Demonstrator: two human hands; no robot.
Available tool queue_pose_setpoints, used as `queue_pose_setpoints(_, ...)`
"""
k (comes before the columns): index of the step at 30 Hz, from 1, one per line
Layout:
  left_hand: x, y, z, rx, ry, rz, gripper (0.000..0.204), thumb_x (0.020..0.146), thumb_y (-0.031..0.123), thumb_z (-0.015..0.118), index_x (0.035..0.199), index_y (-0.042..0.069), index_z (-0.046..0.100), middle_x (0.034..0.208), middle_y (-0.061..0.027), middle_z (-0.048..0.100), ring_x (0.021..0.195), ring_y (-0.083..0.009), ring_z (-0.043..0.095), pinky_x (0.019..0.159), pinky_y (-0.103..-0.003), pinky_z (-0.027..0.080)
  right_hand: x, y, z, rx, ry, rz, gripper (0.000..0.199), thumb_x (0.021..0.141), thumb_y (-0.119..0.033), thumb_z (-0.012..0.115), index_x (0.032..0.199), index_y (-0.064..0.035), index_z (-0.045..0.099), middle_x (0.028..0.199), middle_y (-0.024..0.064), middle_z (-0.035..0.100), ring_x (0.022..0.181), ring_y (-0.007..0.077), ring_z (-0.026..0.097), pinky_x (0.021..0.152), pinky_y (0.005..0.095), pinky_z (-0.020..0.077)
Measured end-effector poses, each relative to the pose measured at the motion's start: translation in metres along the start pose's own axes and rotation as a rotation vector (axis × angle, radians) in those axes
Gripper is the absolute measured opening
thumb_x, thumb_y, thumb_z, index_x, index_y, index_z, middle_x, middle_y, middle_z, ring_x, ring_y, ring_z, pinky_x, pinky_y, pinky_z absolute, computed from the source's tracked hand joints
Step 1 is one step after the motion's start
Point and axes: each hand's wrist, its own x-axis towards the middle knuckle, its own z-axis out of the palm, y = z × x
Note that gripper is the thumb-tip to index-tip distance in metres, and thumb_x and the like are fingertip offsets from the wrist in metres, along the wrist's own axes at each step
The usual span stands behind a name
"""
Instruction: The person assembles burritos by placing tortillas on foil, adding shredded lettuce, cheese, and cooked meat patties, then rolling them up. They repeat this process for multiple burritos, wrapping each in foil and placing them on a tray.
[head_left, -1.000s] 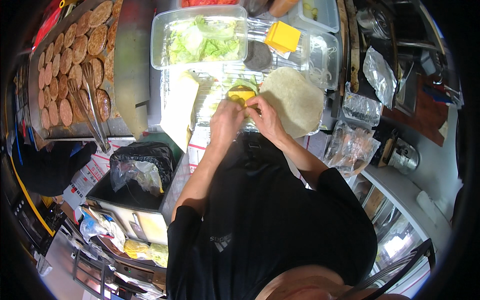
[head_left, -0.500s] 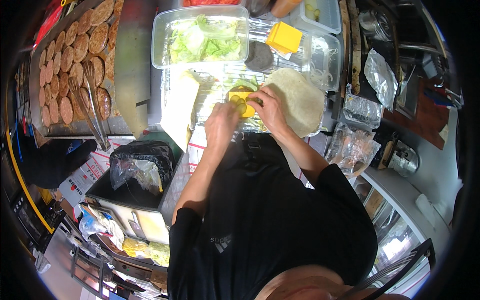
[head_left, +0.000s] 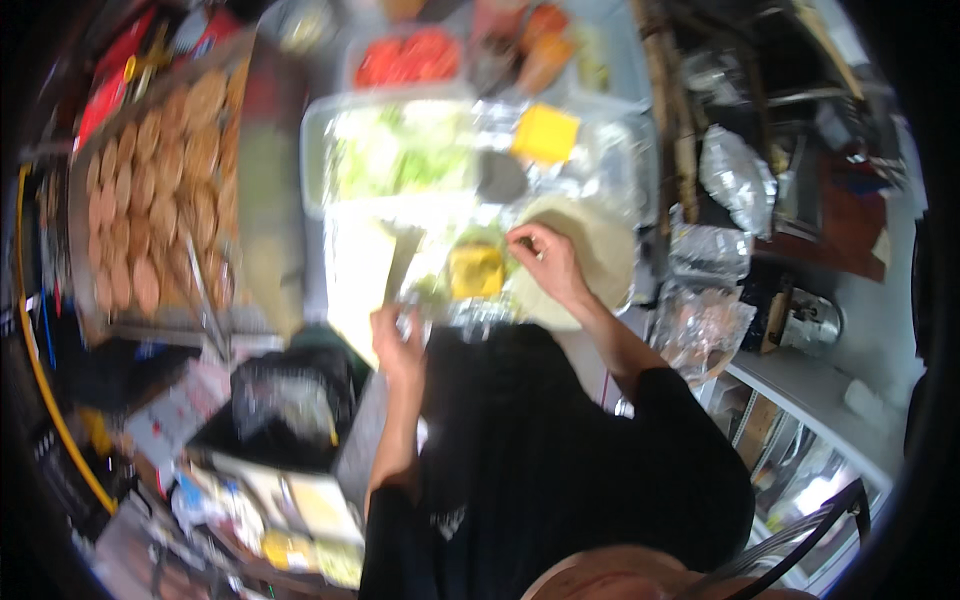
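The picture is blurred by motion. A square yellow cheese slice [head_left: 462,285] with darker pickle slices [head_left: 484,268] lies in the middle of the work area, on some lettuce. My right hand [head_left: 548,262] hovers just right of it, over a round flatbread [head_left: 600,235], thumb and fingertips pinched together; whatever they hold, if anything, is too small to make out. My left hand [head_left: 398,342] is lower left of the cheese, at the edge of a pale sheet [head_left: 352,290]. Its fingers are smeared, and a grey strip [head_left: 403,258] extends above it.
A clear tub of shredded lettuce [head_left: 405,155] stands beyond, with a tub of red slices [head_left: 408,60] behind. Stacked cheese [head_left: 546,134] and a dark round patty [head_left: 502,177] sit nearby. Left is a griddle of patties [head_left: 165,180] with tongs [head_left: 205,300]; below it, a black-lined bin [head_left: 290,390].
Both hands have come away from the cheese and pickles: the left moved down and left, the right shifted slightly up and right. The whole view has shifted and blurred.
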Motion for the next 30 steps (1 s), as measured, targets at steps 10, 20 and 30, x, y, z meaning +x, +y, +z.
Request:
queue_pose_setpoints(10, 0.011, 0.015, 0.004, -0.157, -0.053, -0.092, 0.014, 0.081, -0.004, 0.061, 0.094, -0.002, 0.057, 0.088, -0.0123, 0.054, 0.065, -0.0200, 0.051, 0.061, -0.032, 0.044, 0.203, -0.019, -0.171, -0.845, 0.615, -0.563, 0.027, 0.084, -0.012, 0.068, 0.110, -0.0074, 0.064, 0.105, 0.0114, 0.067, 0.090, 0.0229, 0.064, 0.081, 0.0308, 0.0493)
queue_pose_setpoints(20, 0.003, 0.033, -0.012, -0.033, 0.002, -0.153, 0.013, 0.085, 0.005, 0.060, 0.097, 0.002, 0.060, 0.086, -0.0163, 0.057, 0.071, -0.0310, 0.058, 0.066, -0.038, 0.048, 0.278, 0.033, 0.015, -0.002, 0.354, -0.183, 0.076, 0.069, -0.018, 0.080, 0.130, 0.0036, 0.040, 0.127, 0.0211, 0.049, 0.116, 0.0316, 0.051, 0.100, 0.0387, 0.0394)
queue_pose_setpoints(30, -0.019, 0.026, -0.026, -0.165, 0.083, -0.305, 0.015, 0.085, 0.008, 0.062, 0.100, 0.004, 0.060, 0.094, -0.0129, 0.059, 0.075, -0.0260, 0.062, 0.068, -0.035, 0.050, 0.286, 0.045, 0.013, -0.394, 0.669, -0.314, 0.086, 0.069, -0.035, 0.081, 0.131, 0.0072, 0.041, 0.125, 0.0249, 0.053, 0.114, 0.0346, 0.055, 0.095, 0.0397, 0.0438)
